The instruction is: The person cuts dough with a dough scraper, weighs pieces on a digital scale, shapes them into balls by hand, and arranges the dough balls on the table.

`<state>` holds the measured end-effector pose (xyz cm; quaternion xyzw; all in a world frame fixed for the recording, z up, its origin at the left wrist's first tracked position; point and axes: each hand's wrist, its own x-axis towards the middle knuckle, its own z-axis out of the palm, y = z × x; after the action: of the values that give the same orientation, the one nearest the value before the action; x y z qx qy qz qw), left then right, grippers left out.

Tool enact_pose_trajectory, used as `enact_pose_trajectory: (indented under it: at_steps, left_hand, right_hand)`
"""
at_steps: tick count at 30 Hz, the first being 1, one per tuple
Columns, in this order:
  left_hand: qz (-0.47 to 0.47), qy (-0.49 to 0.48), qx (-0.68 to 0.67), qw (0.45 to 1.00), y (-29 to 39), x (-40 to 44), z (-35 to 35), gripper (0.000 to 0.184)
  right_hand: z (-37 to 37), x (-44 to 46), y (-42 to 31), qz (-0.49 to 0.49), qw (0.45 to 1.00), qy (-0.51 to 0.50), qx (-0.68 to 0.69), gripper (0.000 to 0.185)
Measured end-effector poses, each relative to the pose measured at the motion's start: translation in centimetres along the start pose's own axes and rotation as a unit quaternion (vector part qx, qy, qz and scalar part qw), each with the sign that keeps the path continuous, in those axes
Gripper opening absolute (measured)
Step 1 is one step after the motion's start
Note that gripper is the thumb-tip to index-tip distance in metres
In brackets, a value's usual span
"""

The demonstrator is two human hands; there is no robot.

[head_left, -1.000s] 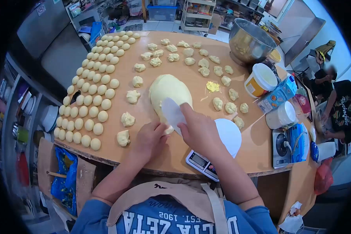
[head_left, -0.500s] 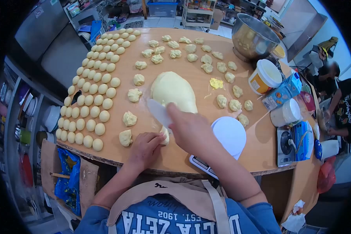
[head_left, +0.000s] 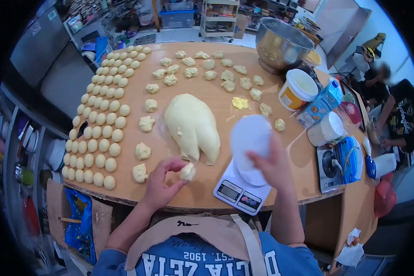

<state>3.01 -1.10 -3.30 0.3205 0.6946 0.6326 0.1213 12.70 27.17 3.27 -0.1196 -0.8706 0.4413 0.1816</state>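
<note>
My left hand [head_left: 163, 184] pinches a small lump of dough [head_left: 187, 172] between thumb and fingers, just above the table's near side. In my right hand [head_left: 273, 163] is a white dough scraper [head_left: 250, 135], its thumb pressed on the flat face. The scraper hovers over a white digital kitchen scale [head_left: 241, 189] and hides part of its weighing plate. A large mass of dough [head_left: 191, 119] lies mid-table, its near end split into two lobes. Close to my left hand sit rough dough pieces [head_left: 142, 151].
Rows of smooth dough balls [head_left: 100, 160] line the table's left side. Rough pieces [head_left: 191, 72] lie at the back, with a yellow fat smear [head_left: 239, 103]. At right stand a steel bowl [head_left: 283, 46], a white tub [head_left: 299, 89], a carton [head_left: 320, 105] and another person [head_left: 395, 115].
My left hand has lifted a small dough lump from the table. My right hand and scraper have moved right, from the large dough to over the scale. The view has shifted slightly.
</note>
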Motion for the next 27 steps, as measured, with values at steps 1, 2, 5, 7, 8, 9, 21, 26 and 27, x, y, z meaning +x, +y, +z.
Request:
enact_pose_trajectory:
  at_steps: [1,2,5,7,8,9,21,26,27]
  left_hand:
    - [0.011,-0.045,0.007,0.999,0.9,1.2,0.5,0.065]
    - [0.024,-0.067,0.013,0.997,1.2,2.3,1.5,0.062]
    - [0.071,-0.136,0.041,0.987,2.5,5.7,5.9,0.055]
    - [0.097,-0.191,0.068,0.974,3.4,7.7,9.0,0.05]
    - [0.112,-0.231,0.108,0.961,3.5,8.7,10.4,0.049]
    - [0.126,-0.271,0.147,0.943,3.4,9.8,11.7,0.047]
    - [0.204,-0.015,0.343,0.917,3.4,8.7,4.1,0.048]
    - [0.075,0.055,0.364,0.927,0.6,5.1,0.5,0.032]
    - [0.056,0.05,0.381,0.921,0.6,4.7,0.3,0.03]
  right_hand:
    - [-1.6,-0.7,0.4,0.046,0.996,0.052,0.06,0.042]
    - [-3.0,-1.4,0.7,0.088,0.983,0.105,0.121,0.042]
    - [-5.7,-3.7,2.7,0.06,0.959,0.202,0.189,0.042]
    - [-6.7,-5.3,3.9,0.07,0.948,0.252,0.182,0.045]
    - [-7.1,-6.3,4.6,0.077,0.941,0.276,0.179,0.046]
    - [-7.6,-7.3,5.3,0.1,0.934,0.276,0.204,0.05]
    - [-9.0,-11.0,8.1,0.188,0.892,0.322,0.255,0.06]
    - [-7.9,-8.2,7.7,0.121,0.913,0.289,0.26,0.068]
    - [-7.6,-7.5,7.5,0.106,0.918,0.283,0.258,0.07]
